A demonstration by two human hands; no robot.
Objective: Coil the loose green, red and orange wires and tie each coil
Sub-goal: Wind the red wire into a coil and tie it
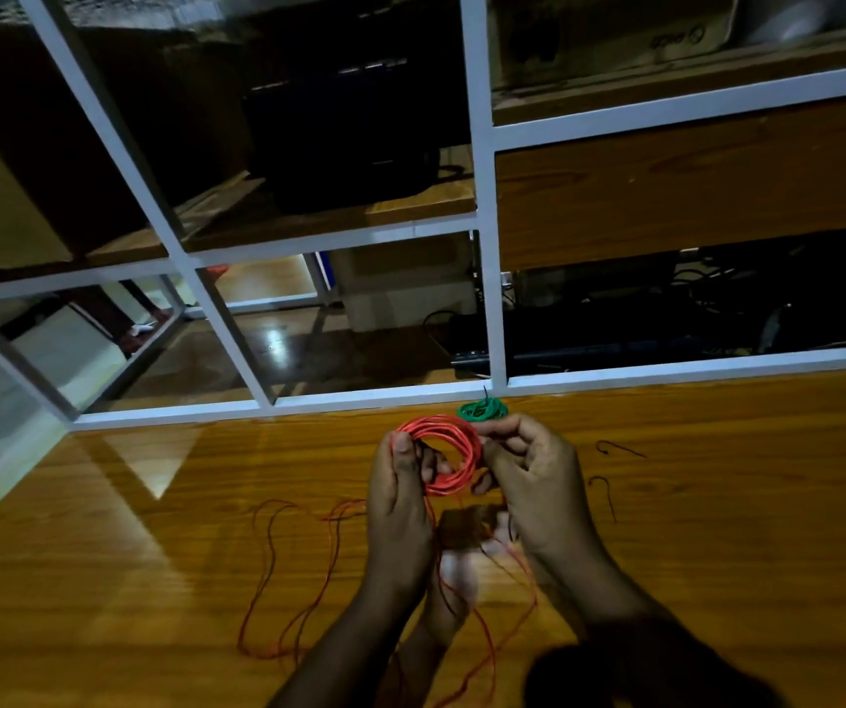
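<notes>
The person holds a red coil (pixel 444 454) upright above the wooden table (pixel 155 554), one hand on each side, so the loops stay stacked while more wire is fed on. The left hand (pixel 400 503) grips the coil's left edge, thumb laid over the top of the strands and fingers curled through the ring from behind; that clamp probably keeps the turns from springing apart. The right hand (pixel 533 482) pinches the coil's right edge between thumb and curled fingertips, likely guiding the next turn. Below both palms the loose red wire (pixel 308 595) trails down and sprawls across the table, so the coiling looks unfinished. Just beyond the right fingertips lies the green coil (pixel 482 409), already bundled and set aside near the white frame (pixel 410 393). Right of the right hand, two short dark ties (pixel 607 495) wait within reach.
</notes>
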